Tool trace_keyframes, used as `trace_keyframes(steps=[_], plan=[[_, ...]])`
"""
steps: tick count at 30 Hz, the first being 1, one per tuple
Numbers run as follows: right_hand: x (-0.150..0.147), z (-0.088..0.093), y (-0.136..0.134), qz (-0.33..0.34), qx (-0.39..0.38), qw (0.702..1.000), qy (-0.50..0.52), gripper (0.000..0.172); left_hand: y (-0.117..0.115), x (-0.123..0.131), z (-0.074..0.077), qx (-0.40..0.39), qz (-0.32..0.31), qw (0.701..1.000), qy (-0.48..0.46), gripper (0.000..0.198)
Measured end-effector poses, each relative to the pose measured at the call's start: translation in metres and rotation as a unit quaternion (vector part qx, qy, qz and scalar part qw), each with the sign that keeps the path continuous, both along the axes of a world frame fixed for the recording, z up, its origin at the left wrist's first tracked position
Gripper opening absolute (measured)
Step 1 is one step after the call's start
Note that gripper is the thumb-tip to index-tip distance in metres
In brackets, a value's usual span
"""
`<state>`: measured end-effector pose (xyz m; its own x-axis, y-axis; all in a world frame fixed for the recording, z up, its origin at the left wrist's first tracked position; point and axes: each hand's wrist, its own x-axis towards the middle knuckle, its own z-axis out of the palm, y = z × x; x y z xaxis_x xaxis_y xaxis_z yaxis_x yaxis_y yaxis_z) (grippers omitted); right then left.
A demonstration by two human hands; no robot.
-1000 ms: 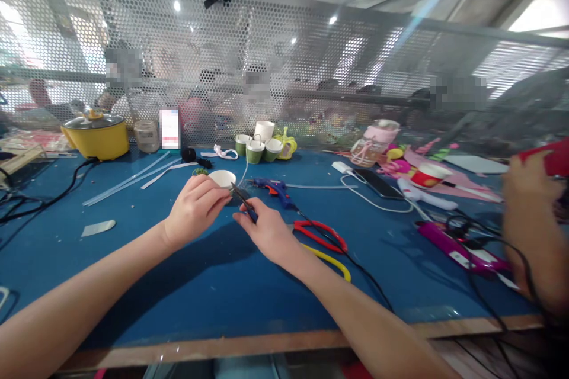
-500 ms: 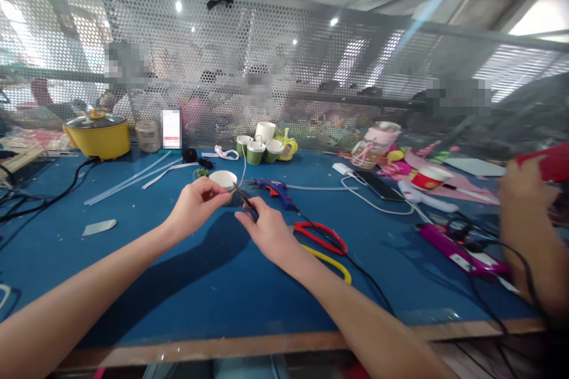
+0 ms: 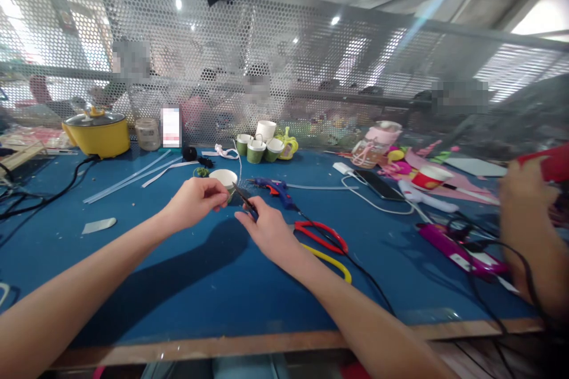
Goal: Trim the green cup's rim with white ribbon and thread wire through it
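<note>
My left hand [image 3: 195, 201] is closed in a pinch just in front of a small white paper cup [image 3: 223, 178] on the blue table [image 3: 186, 284]. What it pinches is too small to make out. My right hand [image 3: 265, 231] is closed round a slim black tool [image 3: 244, 199], whose tip points toward the left fingers. A thin white string [image 3: 240, 161] runs up behind the cup. A blue glue gun [image 3: 274, 188] lies just beyond my right hand.
Red and yellow scissors [image 3: 322, 244] lie right of my right hand. Green cups [image 3: 261, 146], a yellow pot [image 3: 98, 134], clear sticks [image 3: 133, 177], a phone [image 3: 377, 184] and cables sit farther back. Another person's hand [image 3: 528, 225] is at the right edge. A mesh screen [image 3: 284, 71] backs the table.
Both hands stay almost in place by the cup. The left hand has shifted slightly lower and right, closer to the tool's tip.
</note>
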<state>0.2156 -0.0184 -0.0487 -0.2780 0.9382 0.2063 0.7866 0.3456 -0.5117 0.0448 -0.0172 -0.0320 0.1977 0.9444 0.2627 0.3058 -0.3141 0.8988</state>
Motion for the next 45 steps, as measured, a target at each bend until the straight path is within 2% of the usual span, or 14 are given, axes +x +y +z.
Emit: trace_keyframes(steps=[6, 14, 18, 21, 25, 29, 35, 45], plan=[[0.0002, -0.0002, -0.0002, 0.008, -0.001, 1.0, 0.017, 0.021, -0.0034, 0.0046, 0.0012, -0.082, -0.018, 0.992, -0.09, 0.011], [-0.0006, -0.0004, 0.0011, 0.006, -0.009, 1.0, 0.016, 0.022, -0.0006, 0.0039, -0.0009, -0.07, -0.01, 0.996, -0.055, 0.014], [-0.0007, -0.0018, 0.0014, 0.013, -0.022, 1.0, 0.01, 0.025, 0.0014, 0.0003, -0.0022, -0.009, 0.016, 0.998, 0.054, 0.013], [-0.0003, -0.0025, 0.0016, 0.016, -0.035, 0.999, 0.006, 0.026, 0.0018, -0.0023, -0.0012, 0.046, 0.043, 0.989, 0.137, 0.012], [-0.0002, -0.0018, 0.0015, 0.025, -0.047, 0.998, 0.017, 0.029, 0.0, -0.0025, 0.0026, 0.103, 0.071, 0.972, 0.201, 0.012], [-0.0003, -0.0005, 0.0015, 0.028, -0.058, 0.998, 0.019, 0.03, -0.0022, -0.0012, 0.0041, 0.17, 0.096, 0.948, 0.251, 0.012], [0.0017, -0.0005, 0.0012, 0.035, -0.058, 0.997, 0.037, 0.029, -0.0027, -0.0001, 0.0007, 0.296, 0.12, 0.896, 0.308, 0.011], [0.0025, 0.0021, 0.0001, 0.037, -0.071, 0.996, 0.044, 0.03, -0.0005, 0.0, -0.0044, 0.39, 0.133, 0.837, 0.361, 0.015]])
